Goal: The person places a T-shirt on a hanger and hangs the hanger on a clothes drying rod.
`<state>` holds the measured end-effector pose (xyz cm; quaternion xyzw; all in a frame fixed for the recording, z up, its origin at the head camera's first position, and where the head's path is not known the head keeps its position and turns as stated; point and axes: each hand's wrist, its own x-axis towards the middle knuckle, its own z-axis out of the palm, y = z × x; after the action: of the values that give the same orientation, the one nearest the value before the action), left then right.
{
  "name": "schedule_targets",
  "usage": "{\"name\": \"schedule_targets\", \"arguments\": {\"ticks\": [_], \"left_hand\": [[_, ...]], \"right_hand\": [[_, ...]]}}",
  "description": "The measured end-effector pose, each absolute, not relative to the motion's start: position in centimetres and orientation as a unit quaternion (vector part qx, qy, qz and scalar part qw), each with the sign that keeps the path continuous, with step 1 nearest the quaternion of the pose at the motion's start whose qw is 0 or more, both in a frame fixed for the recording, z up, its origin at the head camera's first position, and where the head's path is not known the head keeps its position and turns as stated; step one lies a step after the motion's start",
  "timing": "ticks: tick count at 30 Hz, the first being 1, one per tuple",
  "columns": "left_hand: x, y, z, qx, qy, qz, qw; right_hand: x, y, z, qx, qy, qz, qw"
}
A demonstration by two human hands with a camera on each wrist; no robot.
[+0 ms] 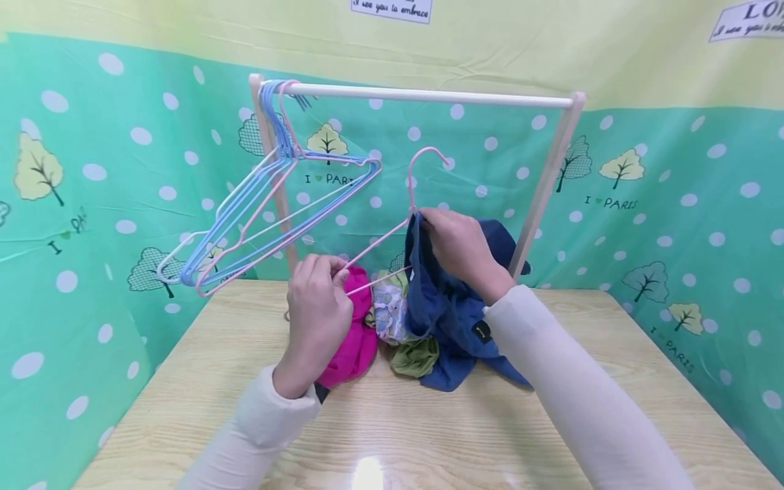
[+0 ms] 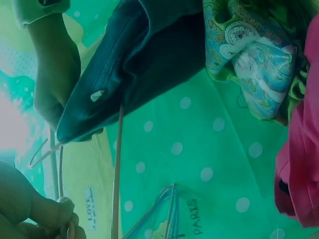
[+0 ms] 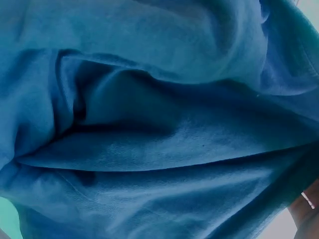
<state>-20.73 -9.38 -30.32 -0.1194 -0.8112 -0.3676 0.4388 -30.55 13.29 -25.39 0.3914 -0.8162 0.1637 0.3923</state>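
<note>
My left hand (image 1: 318,306) grips the left end of a pink wire hanger (image 1: 382,238), whose hook points up. The hanger's right end goes into the opening of a dark blue garment (image 1: 437,306). With my right hand (image 1: 456,245) I pinch the garment's edge close to the base of the hook. Part of the blue cloth hangs down to the table. In the left wrist view the hanger's bottom bar (image 2: 117,169) runs into the garment (image 2: 114,74), near a small white tag. Blue folds (image 3: 159,129) fill the right wrist view.
A white rack (image 1: 429,94) stands at the back, with several blue, white and pink hangers (image 1: 275,184) on its left end. On the wooden table (image 1: 392,435) lie a magenta cloth (image 1: 355,340), a patterned cloth (image 1: 390,313) and an olive green cloth (image 1: 415,357). A green curtain surrounds the table.
</note>
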Motion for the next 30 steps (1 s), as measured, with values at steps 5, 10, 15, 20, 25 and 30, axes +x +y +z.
{"name": "schedule_targets", "arguments": {"ticks": [5, 10, 15, 20, 25, 30], "left_hand": [[-21.1, -9.2, -30.3, -0.141, -0.806, -0.347, 0.459], [-21.3, -8.3, -30.8, -0.203, -0.778, -0.298, 0.515], [-21.2, -7.1, -31.6, -0.284, -0.767, -0.275, 0.506], [-21.3, -6.0, -32.6, -0.304, -0.8, -0.288, 0.429], [-21.3, -4.6, -33.7, -0.302, -0.84, -0.29, 0.346], [-21.3, -3.1, -34.8, -0.259, -0.857, -0.324, 0.307]], "right_hand": [[-30.7, 13.7, -25.5, 0.379, -0.825, 0.162, 0.388], [-30.9, 14.0, -25.5, 0.378, -0.824, 0.158, 0.391], [-31.1, 14.2, -25.4, 0.372, -0.824, 0.155, 0.398], [-31.1, 14.5, -25.3, 0.371, -0.824, 0.157, 0.398], [-31.1, 14.7, -25.4, 0.367, -0.827, 0.162, 0.393], [-31.1, 14.6, -25.8, 0.368, -0.831, 0.164, 0.384]]}}
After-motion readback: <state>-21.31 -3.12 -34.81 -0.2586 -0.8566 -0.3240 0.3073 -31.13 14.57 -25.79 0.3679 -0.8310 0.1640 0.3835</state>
